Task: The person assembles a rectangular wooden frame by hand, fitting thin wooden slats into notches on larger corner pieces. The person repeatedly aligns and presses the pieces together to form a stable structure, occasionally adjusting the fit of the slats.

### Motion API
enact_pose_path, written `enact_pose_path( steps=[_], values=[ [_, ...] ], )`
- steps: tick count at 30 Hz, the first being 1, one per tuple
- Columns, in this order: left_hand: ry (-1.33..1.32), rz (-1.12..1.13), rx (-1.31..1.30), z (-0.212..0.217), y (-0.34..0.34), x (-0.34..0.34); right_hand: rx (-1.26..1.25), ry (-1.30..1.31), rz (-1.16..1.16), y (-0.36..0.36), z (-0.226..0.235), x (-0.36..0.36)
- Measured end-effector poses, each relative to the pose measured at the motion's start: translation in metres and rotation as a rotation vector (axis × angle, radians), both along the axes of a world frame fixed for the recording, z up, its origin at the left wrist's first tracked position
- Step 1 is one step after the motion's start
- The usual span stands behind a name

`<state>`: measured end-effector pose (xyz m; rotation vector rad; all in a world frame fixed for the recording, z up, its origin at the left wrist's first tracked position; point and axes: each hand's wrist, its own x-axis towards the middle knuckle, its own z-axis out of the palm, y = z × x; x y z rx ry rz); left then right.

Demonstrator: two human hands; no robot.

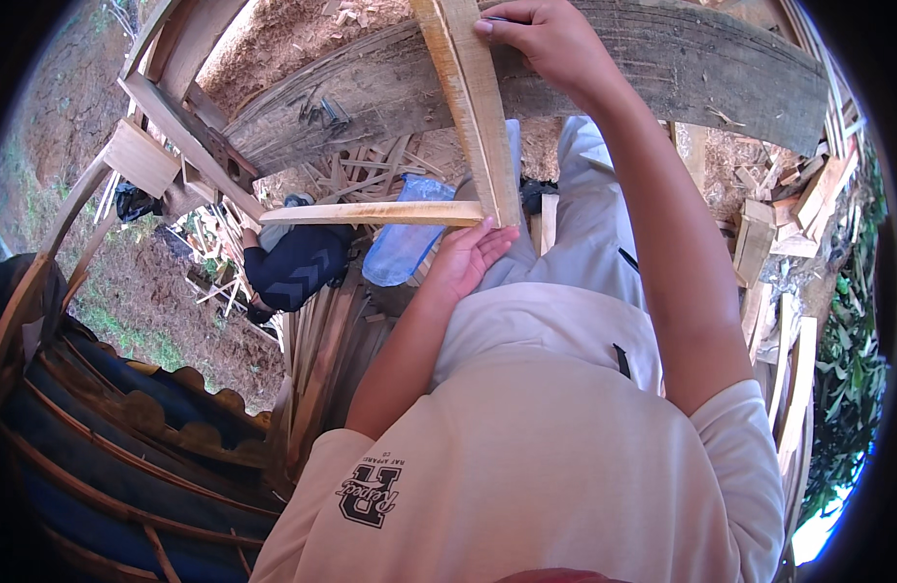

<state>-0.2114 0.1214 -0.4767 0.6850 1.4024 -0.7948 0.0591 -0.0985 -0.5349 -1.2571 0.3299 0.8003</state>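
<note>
My right hand (546, 44) is closed on the upper part of a long pale wooden slat (476, 107) that runs up and down in front of me, across a thick weathered plank (662, 58). My left hand (465, 257) grips the slat's lower end, where a second pale slat (371, 213) juts out to the left at a right angle. Whether that cross slat is fixed to the long one is unclear. My light trousers and white shirt fill the lower middle.
Several nails (322, 109) lie on the plank's left part. Wood offcuts (366, 165) litter the ground, more stacked at right (779, 233). A blue plastic bottle (405, 238) and dark cloth (293, 267) lie below. Curved wooden frames (128, 418) with blue panels at lower left.
</note>
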Motion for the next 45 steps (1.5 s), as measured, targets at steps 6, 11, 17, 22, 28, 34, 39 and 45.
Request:
enact_pose_path(
  steps=[6, 11, 17, 22, 28, 34, 39, 45],
  values=[
    [-0.019, -0.011, -0.009, -0.001, 0.000, 0.000, -0.032, -0.041, 0.011, 0.001, -0.007, 0.000],
    [-0.037, -0.005, 0.022, 0.001, -0.003, -0.005, -0.269, -0.247, 0.050, 0.008, -0.014, -0.007],
    [-0.106, 0.064, 0.006, 0.000, -0.003, -0.012, -0.214, -0.202, 0.032, 0.007, -0.020, -0.008],
    [-0.171, 0.183, -0.051, -0.005, -0.002, -0.024, -0.183, -0.038, 0.072, 0.000, -0.014, -0.003],
    [-0.194, 0.279, 0.024, -0.011, -0.013, -0.031, -0.153, -0.057, 0.014, 0.004, -0.010, -0.002],
    [-0.178, 0.271, 0.012, -0.017, -0.012, -0.038, -0.080, -0.032, 0.070, -0.002, -0.014, 0.000],
    [-0.192, 0.269, 0.066, -0.013, -0.014, -0.031, -0.117, -0.047, 0.071, 0.000, -0.010, 0.001],
    [-0.165, 0.183, 0.062, -0.011, -0.014, -0.022, -0.138, -0.050, 0.086, -0.002, -0.008, 0.003]
  ],
)
